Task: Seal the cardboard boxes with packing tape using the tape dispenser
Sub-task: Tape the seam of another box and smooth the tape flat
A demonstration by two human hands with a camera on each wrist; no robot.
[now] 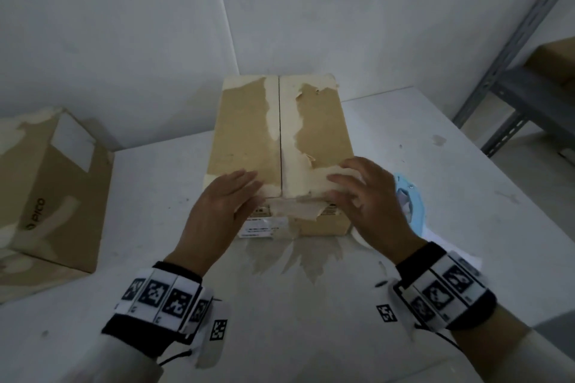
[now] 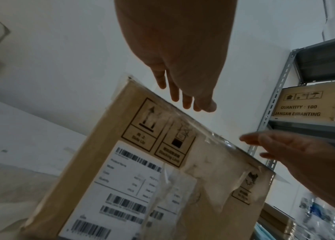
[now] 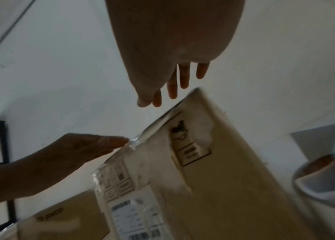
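A worn brown cardboard box (image 1: 249,127) stands in the middle of the white table (image 1: 435,183), its two top flaps meeting at a centre seam. Old clear tape and a white barcode label (image 2: 129,191) cover its near face. My left hand (image 1: 224,202) hovers with straight fingers over the near left corner of the top. My right hand (image 1: 364,193) is spread flat over the near right corner. Neither hand holds anything. The blue tape dispenser (image 1: 412,205) lies on the table just right of the box, partly hidden by my right hand; its tape roll (image 3: 322,191) shows in the right wrist view.
A second brown box (image 1: 53,196) printed PICO lies at the table's left edge. A grey metal shelf rack (image 1: 525,87) stands to the right, holding another carton (image 2: 312,102). White walls (image 1: 124,25) close the table's far side. Paper scraps stick to the table before the box.
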